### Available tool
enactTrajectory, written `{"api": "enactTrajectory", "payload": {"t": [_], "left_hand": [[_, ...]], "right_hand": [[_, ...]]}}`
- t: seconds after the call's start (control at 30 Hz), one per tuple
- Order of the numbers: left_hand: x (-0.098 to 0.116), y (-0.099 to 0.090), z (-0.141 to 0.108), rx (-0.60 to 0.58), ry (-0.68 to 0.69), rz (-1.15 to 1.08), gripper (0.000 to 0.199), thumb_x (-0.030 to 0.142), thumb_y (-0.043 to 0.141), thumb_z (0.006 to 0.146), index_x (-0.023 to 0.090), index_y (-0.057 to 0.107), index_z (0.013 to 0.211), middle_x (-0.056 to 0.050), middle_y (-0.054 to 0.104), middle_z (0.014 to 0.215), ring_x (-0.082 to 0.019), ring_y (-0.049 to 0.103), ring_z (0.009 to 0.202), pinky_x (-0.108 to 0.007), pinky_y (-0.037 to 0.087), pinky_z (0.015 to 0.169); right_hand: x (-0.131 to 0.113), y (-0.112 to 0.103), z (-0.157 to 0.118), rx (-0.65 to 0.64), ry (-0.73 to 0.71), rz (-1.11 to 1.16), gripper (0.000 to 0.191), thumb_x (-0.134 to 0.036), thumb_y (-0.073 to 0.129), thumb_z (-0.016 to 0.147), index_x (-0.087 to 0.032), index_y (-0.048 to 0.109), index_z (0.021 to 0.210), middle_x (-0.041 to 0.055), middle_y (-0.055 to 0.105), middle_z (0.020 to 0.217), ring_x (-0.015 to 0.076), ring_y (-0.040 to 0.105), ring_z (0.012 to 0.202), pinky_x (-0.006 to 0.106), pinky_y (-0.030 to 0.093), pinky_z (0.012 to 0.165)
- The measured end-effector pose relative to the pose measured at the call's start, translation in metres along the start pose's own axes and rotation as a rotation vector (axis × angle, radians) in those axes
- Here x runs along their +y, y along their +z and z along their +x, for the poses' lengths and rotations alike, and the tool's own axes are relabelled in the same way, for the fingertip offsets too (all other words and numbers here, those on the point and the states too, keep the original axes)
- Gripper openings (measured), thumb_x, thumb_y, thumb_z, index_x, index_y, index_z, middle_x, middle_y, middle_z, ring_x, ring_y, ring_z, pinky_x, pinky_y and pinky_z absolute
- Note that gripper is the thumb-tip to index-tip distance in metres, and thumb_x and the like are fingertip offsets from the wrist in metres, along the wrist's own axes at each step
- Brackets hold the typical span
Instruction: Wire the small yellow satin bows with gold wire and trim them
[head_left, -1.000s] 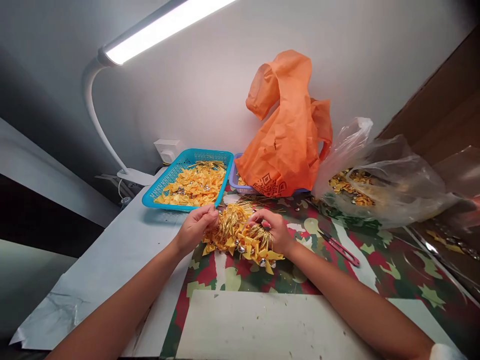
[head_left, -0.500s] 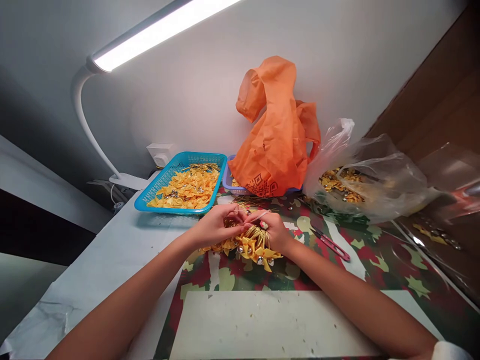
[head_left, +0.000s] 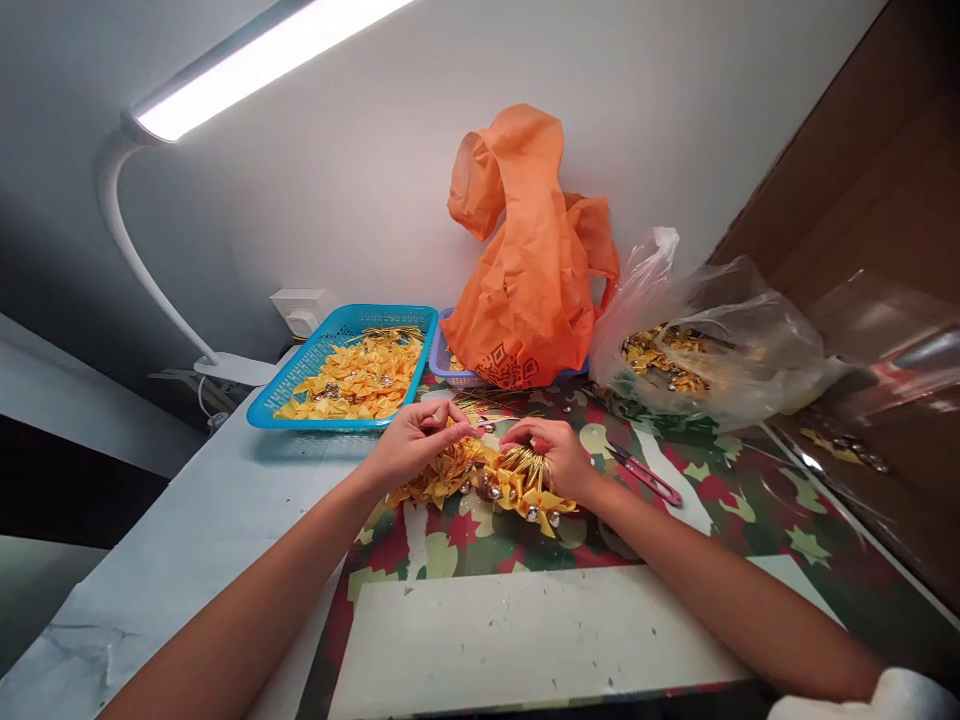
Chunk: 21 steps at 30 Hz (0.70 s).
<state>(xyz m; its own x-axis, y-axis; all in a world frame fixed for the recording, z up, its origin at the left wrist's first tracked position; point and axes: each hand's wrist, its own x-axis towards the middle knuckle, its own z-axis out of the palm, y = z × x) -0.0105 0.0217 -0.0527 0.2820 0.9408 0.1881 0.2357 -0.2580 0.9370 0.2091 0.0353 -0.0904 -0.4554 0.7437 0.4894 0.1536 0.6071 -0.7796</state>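
Note:
My right hand [head_left: 561,458] is closed around the gold wire stems of a bunch of yellow ribbon flowers [head_left: 523,492]. The flowers fan out below the fingers, with small silver bells among them. To its left, my left hand [head_left: 414,440] has thumb and fingertips drawn together in a pinch; what is between them is too small to make out. Under that hand lies a pile of more yellow ribbon flowers [head_left: 437,482] on the camouflage-patterned cloth [head_left: 480,545]. Loose gold wire stems [head_left: 495,403] lie just behind both hands.
A blue basket [head_left: 259,405] of yellow ribbon flowers stands back left. Behind my hands an orange bag [head_left: 525,290] rests on a purple basket [head_left: 450,378]. Red-handled thread snips [head_left: 651,480] and a clear plastic bag [head_left: 765,370] lie right. A white board [head_left: 525,635] is in front; a lamp [head_left: 262,70] hangs above.
My hands have moved apart. The pale strip seen between them before no longer shows clearly. My right hand still holds the bunch; the view has shifted slightly to the right.

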Motion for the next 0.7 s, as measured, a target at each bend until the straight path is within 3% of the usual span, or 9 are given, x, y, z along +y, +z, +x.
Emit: {"api": "enactTrajectory", "payload": {"t": [0.2, 0.37, 0.47, 0.6, 0.7], "left_hand": [[0.004, 0.000, 0.001, -0.074, 0.010, 0.032, 0.048, 0.040, 0.066, 0.081, 0.020, 0.030, 0.055, -0.001, 0.059, 0.068, -0.012, 0.050, 0.062, -0.022, 0.036, 0.055], [0.011, 0.006, 0.004, -0.158, -0.004, 0.063, 0.043, 0.038, 0.063, 0.082, 0.019, 0.034, 0.056, -0.003, 0.061, 0.074, -0.012, 0.051, 0.063, -0.022, 0.038, 0.054], [0.011, 0.010, 0.005, -0.175, -0.009, 0.050, 0.044, 0.039, 0.061, 0.083, 0.020, 0.032, 0.057, -0.003, 0.061, 0.077, -0.012, 0.050, 0.064, -0.023, 0.040, 0.056], [0.008, 0.012, 0.007, -0.135, -0.001, 0.090, 0.047, 0.038, 0.059, 0.084, 0.020, 0.026, 0.057, -0.002, 0.057, 0.073, -0.011, 0.045, 0.063, -0.024, 0.037, 0.057], [0.006, 0.014, 0.007, -0.092, 0.001, 0.111, 0.047, 0.037, 0.058, 0.085, 0.021, 0.023, 0.058, -0.001, 0.054, 0.071, -0.011, 0.044, 0.063, -0.024, 0.036, 0.058]], "right_hand": [[-0.003, -0.025, -0.011, 0.064, -0.159, -0.178, 0.022, -0.037, 0.064, 0.089, -0.019, 0.066, 0.076, 0.0043, 0.065, 0.077, 0.0164, 0.056, 0.075, 0.032, 0.042, 0.074], [0.003, -0.033, -0.017, 0.018, -0.172, -0.185, 0.017, -0.034, 0.067, 0.087, -0.019, 0.065, 0.079, 0.0041, 0.064, 0.082, 0.0165, 0.055, 0.079, 0.031, 0.041, 0.075], [0.006, -0.032, -0.022, -0.023, -0.134, -0.164, 0.022, -0.036, 0.067, 0.087, -0.019, 0.061, 0.075, 0.0036, 0.063, 0.080, 0.0165, 0.054, 0.078, 0.031, 0.041, 0.074], [0.009, -0.029, -0.027, -0.045, -0.122, -0.136, 0.041, -0.034, 0.056, 0.093, -0.020, 0.041, 0.058, 0.0031, 0.059, 0.071, 0.0154, 0.049, 0.070, 0.029, 0.039, 0.066], [0.004, -0.030, -0.022, -0.172, -0.144, -0.309, 0.044, -0.025, 0.050, 0.094, -0.019, 0.036, 0.053, 0.0028, 0.054, 0.065, 0.0155, 0.044, 0.068, 0.029, 0.035, 0.066]]}}
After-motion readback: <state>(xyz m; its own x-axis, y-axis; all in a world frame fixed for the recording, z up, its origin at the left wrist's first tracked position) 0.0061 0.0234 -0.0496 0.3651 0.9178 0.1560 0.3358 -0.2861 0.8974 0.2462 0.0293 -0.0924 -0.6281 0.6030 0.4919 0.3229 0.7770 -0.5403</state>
